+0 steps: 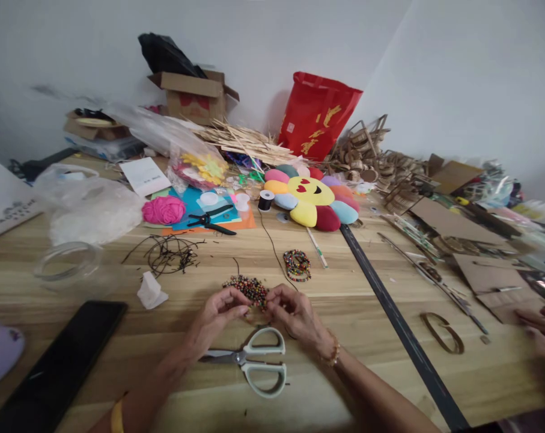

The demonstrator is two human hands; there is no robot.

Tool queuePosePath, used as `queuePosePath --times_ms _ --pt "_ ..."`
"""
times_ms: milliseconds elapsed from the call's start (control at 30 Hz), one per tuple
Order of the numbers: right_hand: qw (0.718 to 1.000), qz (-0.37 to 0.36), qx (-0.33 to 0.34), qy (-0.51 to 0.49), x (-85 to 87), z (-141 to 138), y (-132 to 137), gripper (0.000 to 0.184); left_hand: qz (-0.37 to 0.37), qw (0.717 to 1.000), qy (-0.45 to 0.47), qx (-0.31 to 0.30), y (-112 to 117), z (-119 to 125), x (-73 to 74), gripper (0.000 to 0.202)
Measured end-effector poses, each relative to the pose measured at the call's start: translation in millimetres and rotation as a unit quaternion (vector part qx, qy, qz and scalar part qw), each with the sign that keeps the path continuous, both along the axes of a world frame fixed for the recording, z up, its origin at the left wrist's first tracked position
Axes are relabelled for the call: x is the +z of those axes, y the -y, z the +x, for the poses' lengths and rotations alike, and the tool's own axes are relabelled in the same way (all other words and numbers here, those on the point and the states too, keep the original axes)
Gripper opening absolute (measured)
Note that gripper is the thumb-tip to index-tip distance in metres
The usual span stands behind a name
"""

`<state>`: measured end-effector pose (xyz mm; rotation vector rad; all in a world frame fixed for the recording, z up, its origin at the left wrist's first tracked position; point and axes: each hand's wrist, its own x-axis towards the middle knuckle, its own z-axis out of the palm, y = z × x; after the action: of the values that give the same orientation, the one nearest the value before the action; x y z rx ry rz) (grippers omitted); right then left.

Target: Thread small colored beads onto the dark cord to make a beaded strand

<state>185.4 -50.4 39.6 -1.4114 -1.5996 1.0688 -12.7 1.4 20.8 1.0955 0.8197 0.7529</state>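
My left hand [218,314] and my right hand [295,313] meet over a wooden table [371,361], fingers pinched together. Between them I hold a strand of small multicoloured beads [249,288], with a thin black cord [272,246] running from it toward a black thread spool [266,200]. White-handled scissors [258,359] lie flat just under my wrists. A finished coil of coloured beads [297,265] rests a little beyond my right hand.
A black phone [60,367] lies front left, a glass jar [67,263] and crumpled tissue [150,293] nearby. A flower-shaped emoji cushion [310,197], pink yarn [163,210], black pliers [211,221], a long black ruler [398,328], cardboard pieces [484,276], and another person's hand [540,331] at right.
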Motion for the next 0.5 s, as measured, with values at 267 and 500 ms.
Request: queuePosePath --times_ms 267,500 --pt "0.985 0.070 -0.014 0.159 44.5 54 -26 0.019 0.026 0.999 -0.010 -0.021 -3 -1 -10.6 0.012" --pt "0.945 0.075 0.029 0.316 46.9 96 -48 0.013 0.018 1.000 0.006 -0.018 -9 -4 -22.3 0.017"
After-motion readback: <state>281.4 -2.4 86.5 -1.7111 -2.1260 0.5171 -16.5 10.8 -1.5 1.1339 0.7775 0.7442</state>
